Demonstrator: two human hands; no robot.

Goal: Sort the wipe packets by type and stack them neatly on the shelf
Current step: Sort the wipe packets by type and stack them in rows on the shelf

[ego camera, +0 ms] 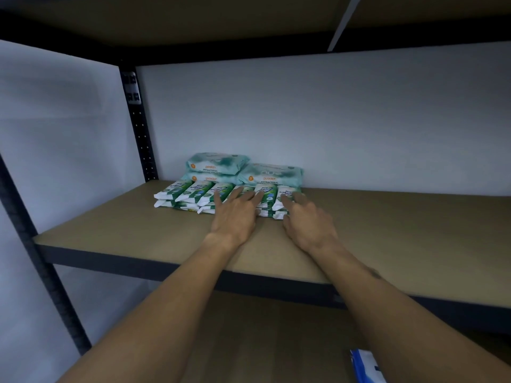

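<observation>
Several small green-and-white pine wipe packets (193,193) lie in a two-layer row on the brown shelf board (124,230). Behind them against the wall sit larger teal antibacterial wipe packs: two stacked at the left (217,163) and one at the right (272,175). My left hand (235,214) lies flat with straight, spread fingers on the middle packets of the row. My right hand (307,221) reaches the row's right end, its fingers extended and touching the last packets. Neither hand grips anything.
A black metal upright (138,128) stands at the shelf's back left, and another shelf board hangs overhead. The lower shelf (262,341) holds a blue-and-white packet (365,364) at the bottom edge. White walls close the back and left.
</observation>
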